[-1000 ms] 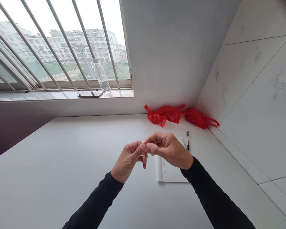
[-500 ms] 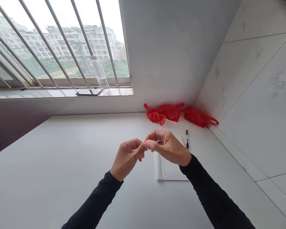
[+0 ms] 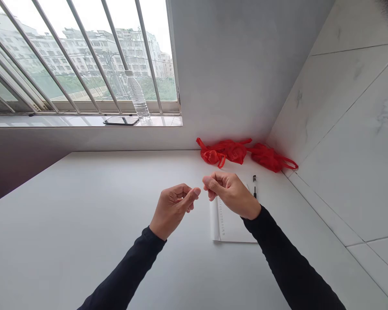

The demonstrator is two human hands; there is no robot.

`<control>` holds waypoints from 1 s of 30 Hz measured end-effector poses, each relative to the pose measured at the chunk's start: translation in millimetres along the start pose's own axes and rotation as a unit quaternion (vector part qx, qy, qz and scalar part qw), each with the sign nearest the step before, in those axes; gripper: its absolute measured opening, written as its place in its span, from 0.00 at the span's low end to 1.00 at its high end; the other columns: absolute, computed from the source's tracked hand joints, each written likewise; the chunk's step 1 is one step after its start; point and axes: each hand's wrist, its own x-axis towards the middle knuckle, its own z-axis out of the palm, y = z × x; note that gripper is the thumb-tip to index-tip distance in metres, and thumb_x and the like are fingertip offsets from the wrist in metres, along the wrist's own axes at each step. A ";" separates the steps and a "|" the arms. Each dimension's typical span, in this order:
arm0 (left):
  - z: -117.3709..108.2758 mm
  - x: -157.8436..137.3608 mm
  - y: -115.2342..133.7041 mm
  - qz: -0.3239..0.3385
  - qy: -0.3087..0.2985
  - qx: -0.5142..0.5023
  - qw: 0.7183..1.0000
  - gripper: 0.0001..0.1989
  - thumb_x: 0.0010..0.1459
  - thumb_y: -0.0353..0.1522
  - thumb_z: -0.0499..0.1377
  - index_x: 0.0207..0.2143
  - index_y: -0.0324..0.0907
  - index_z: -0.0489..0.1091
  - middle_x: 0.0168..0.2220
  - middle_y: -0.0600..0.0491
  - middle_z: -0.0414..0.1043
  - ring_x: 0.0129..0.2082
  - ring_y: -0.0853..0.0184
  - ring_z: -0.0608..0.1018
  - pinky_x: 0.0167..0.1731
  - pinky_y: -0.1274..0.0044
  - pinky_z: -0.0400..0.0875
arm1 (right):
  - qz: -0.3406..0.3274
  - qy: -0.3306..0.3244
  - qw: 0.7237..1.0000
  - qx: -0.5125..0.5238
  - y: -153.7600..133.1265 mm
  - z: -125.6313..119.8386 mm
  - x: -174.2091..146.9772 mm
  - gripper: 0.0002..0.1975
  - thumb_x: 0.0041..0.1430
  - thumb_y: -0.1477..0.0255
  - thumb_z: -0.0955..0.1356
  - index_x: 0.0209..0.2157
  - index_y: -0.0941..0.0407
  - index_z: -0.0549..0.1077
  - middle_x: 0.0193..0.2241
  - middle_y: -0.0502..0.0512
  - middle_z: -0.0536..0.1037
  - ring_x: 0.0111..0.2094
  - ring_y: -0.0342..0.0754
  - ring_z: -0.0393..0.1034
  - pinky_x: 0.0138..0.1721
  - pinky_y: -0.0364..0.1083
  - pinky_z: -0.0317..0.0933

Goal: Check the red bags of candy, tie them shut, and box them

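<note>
My left hand (image 3: 173, 207) is raised over the white table, thumb and forefinger pinched together. Facing it across a narrow gap, my right hand (image 3: 234, 193) makes the same kind of pinch. If either pinch holds anything, it is too small or too well hidden to make out. Under my right hand and wrist lies an open spiral notebook (image 3: 231, 228), partly covered by them. A black-and-clear pen (image 3: 255, 185) rests just beyond my right wrist, near the notebook's upper right.
Crumpled red plastic bags (image 3: 236, 151) lie along the table's back edge by the tiled corner. On the window sill stand a clear water bottle (image 3: 138, 98) and a flat dark phone (image 3: 120, 121). The white table (image 3: 84, 224) stretches left; walls bound it behind and right.
My two hands, touching at the fingertips before, have come slightly apart. The right thumb and fingers have shifted a little up and to the right. The camera view has tilted slightly.
</note>
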 end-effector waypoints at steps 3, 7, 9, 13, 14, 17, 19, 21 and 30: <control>-0.1 0.0 -1.0 0.004 0.002 0.003 1.000 0.21 0.58 0.46 0.63 0.22 0.40 0.70 0.17 0.56 0.67 0.20 0.73 0.65 0.23 0.79 0.61 | -0.002 0.007 1.000 -0.001 -0.9 1.0 -0.1 0.16 0.63 0.57 0.69 0.36 0.57 0.72 0.26 0.48 0.73 0.28 0.43 0.70 0.36 0.45 0.66; 0.5 1.3 -7.0 0.026 0.001 0.032 0.999 0.19 0.58 0.44 0.65 0.22 0.40 0.70 0.18 0.57 0.66 0.20 0.73 0.66 0.23 0.79 0.62 | 0.009 -0.030 0.998 -0.049 -2.8 5.0 -0.5 0.12 0.64 0.61 0.69 0.40 0.56 0.75 0.33 0.52 0.78 0.33 0.44 0.71 0.37 0.46 0.67; 0.7 1.9 -10.9 0.050 0.003 0.063 0.997 0.17 0.57 0.42 0.65 0.22 0.41 0.71 0.19 0.58 0.66 0.21 0.73 0.67 0.25 0.79 0.63 | 0.011 -0.037 0.997 -0.073 -3.1 6.9 -0.8 0.09 0.63 0.65 0.68 0.37 0.56 0.76 0.34 0.52 0.79 0.34 0.44 0.71 0.37 0.45 0.66; 0.6 1.6 -14.8 0.075 0.007 0.103 0.992 0.16 0.59 0.41 0.63 0.23 0.41 0.71 0.19 0.58 0.68 0.21 0.73 0.67 0.25 0.79 0.64 | 0.012 -0.033 0.995 -0.088 -3.1 6.6 -1.6 0.06 0.60 0.70 0.68 0.34 0.55 0.77 0.32 0.49 0.78 0.33 0.44 0.69 0.36 0.45 0.65; 0.4 1.4 -14.9 0.076 0.007 0.107 0.991 0.17 0.60 0.41 0.62 0.23 0.41 0.71 0.19 0.58 0.68 0.21 0.73 0.68 0.24 0.79 0.64 | 0.013 -0.035 0.995 -0.088 -3.3 5.9 -1.8 0.06 0.60 0.71 0.68 0.34 0.55 0.77 0.32 0.49 0.78 0.33 0.44 0.69 0.36 0.45 0.65; -0.3 1.0 -14.6 0.082 0.010 0.119 0.989 0.17 0.61 0.42 0.60 0.23 0.41 0.71 0.19 0.58 0.68 0.21 0.73 0.68 0.23 0.79 0.63 | 0.016 -0.036 0.996 -0.084 -4.1 4.4 -2.1 0.06 0.59 0.71 0.68 0.34 0.56 0.77 0.32 0.49 0.78 0.33 0.43 0.69 0.35 0.45 0.65; -0.8 1.1 -15.0 0.094 0.011 0.131 0.987 0.17 0.61 0.41 0.60 0.23 0.41 0.71 0.19 0.57 0.68 0.21 0.73 0.68 0.23 0.79 0.63 | 0.018 -0.033 0.996 -0.083 -4.3 4.8 -2.1 0.05 0.58 0.71 0.68 0.33 0.56 0.76 0.31 0.49 0.77 0.32 0.43 0.68 0.34 0.45 0.65; -1.3 1.1 -16.1 0.111 0.012 0.148 0.983 0.17 0.62 0.41 0.59 0.23 0.41 0.70 0.20 0.57 0.67 0.21 0.73 0.67 0.23 0.79 0.63 | 0.017 -0.030 0.996 -0.082 -3.5 6.2 -1.8 0.04 0.57 0.72 0.67 0.32 0.56 0.76 0.30 0.48 0.76 0.31 0.43 0.67 0.33 0.44 0.64; -0.3 0.7 -18.7 0.134 0.005 0.153 0.979 0.15 0.63 0.40 0.60 0.25 0.41 0.71 0.21 0.58 0.69 0.22 0.73 0.69 0.25 0.79 0.64 | 0.005 -0.013 1.000 -0.024 11.0 6.6 5.3 0.04 0.56 0.74 0.67 0.28 0.57 0.75 0.28 0.49 0.74 0.30 0.42 0.68 0.33 0.45 0.70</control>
